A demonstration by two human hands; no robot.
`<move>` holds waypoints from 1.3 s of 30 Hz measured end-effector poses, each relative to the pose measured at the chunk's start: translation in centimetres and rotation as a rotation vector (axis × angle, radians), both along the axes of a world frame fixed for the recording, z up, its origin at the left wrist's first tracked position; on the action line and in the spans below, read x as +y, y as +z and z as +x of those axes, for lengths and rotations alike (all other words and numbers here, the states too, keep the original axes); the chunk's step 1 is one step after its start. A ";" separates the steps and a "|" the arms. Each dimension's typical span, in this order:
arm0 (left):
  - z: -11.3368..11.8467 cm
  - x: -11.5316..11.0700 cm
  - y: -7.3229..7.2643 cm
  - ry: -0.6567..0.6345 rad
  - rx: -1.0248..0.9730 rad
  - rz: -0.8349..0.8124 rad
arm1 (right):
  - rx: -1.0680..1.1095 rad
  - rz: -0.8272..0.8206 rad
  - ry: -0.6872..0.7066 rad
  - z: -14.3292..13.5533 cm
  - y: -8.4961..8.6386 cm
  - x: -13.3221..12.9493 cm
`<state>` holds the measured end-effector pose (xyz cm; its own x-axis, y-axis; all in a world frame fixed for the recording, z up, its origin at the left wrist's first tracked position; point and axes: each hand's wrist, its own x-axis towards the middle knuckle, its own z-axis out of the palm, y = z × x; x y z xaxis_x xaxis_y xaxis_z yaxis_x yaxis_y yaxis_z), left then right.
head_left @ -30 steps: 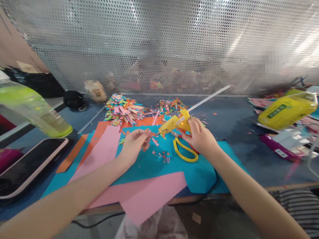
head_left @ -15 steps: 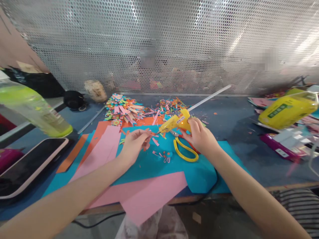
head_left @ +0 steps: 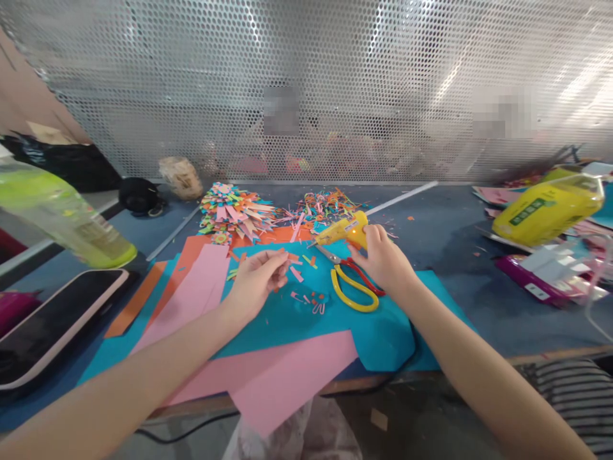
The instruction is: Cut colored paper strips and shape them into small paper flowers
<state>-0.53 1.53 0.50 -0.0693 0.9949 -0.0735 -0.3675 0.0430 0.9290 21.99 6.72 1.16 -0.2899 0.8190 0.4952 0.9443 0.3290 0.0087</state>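
My right hand (head_left: 387,259) grips a yellow glue gun (head_left: 342,230), its nozzle pointing left. Between the fingertips of my left hand (head_left: 258,278) is a small orange paper piece (head_left: 284,257), partly hidden. Scissors with yellow and red handles (head_left: 354,300) lie on a blue paper sheet (head_left: 282,326), below the glue gun. Small paper strips (head_left: 297,275) and curled pink pieces (head_left: 318,306) are scattered on that sheet, to the right of my left hand.
Behind are a colourful paper-strip bundle (head_left: 234,214) and a pile of shreds (head_left: 328,204). A phone (head_left: 62,326) and green bottle (head_left: 62,217) stand left; a yellow package (head_left: 546,211) lies right. Pink sheets (head_left: 297,377) overhang the front edge. A perforated metal panel (head_left: 335,83) rises behind.
The glue gun in my right hand has moved right, its nozzle now apart from my left fingertips. My left hand still pinches the orange piece.
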 end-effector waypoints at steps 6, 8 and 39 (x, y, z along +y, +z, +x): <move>0.1 0.0 0.0 0.002 -0.006 -0.012 | 0.083 -0.197 -0.274 1.0 -0.9 1.2; 0.1 0.0 0.0 0.002 -0.003 -0.003 | 0.058 -0.144 -0.258 1.1 -0.5 0.9; 0.1 -0.2 -1.1 0.016 0.201 0.079 | 0.651 -0.708 0.646 -1.8 -0.6 -1.6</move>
<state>-0.45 1.34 -0.59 -0.0901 0.9957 0.0218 -0.1743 -0.0374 0.9840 20.19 5.11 0.53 -0.6142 0.7648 0.1945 0.3568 0.4889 -0.7960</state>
